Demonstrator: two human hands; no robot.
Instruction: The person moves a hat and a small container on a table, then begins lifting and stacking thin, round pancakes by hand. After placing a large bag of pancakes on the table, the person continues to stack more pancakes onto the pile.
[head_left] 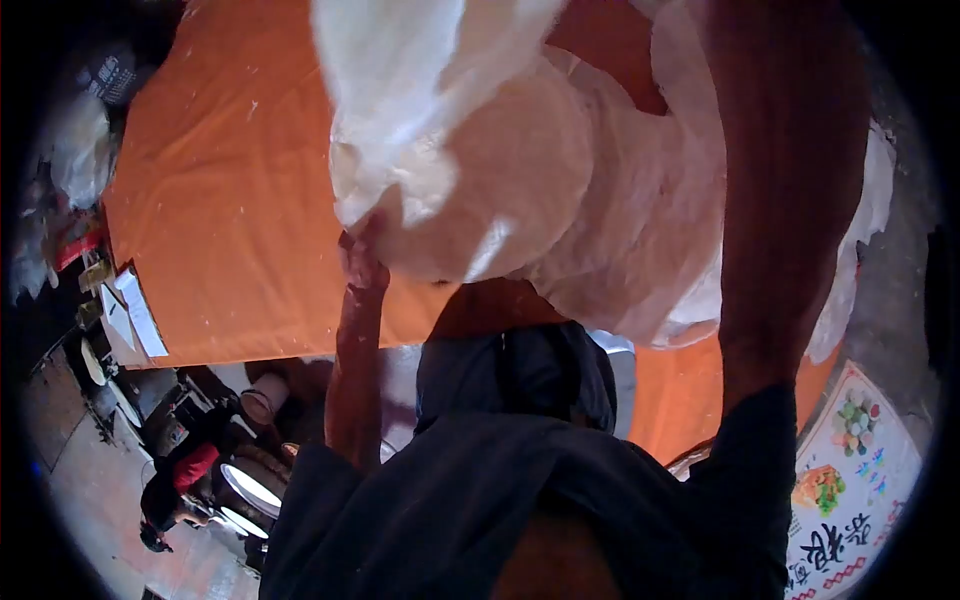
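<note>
My left hand [365, 258] is at the near left edge of a pile of thin, round, pale flatbreads [510, 170]. Its fingers are pinched on the rim of a flatbread there. A brightly lit white sheet [390, 70], blurred at the top, hangs down over the pile. More wide, thin flatbreads [640, 230] overlap to the right. My right forearm [785, 200] reaches up past the top edge of the view, so the right hand is out of sight.
An orange cloth [220, 200] covers the table. White papers [140, 310] lie at its left corner. A printed food sign [850, 490] stands at lower right. At lower left are a bucket [264, 397], white-rimmed round items [250, 490] and another person [180, 490]. Plastic bags [80, 150] sit far left.
</note>
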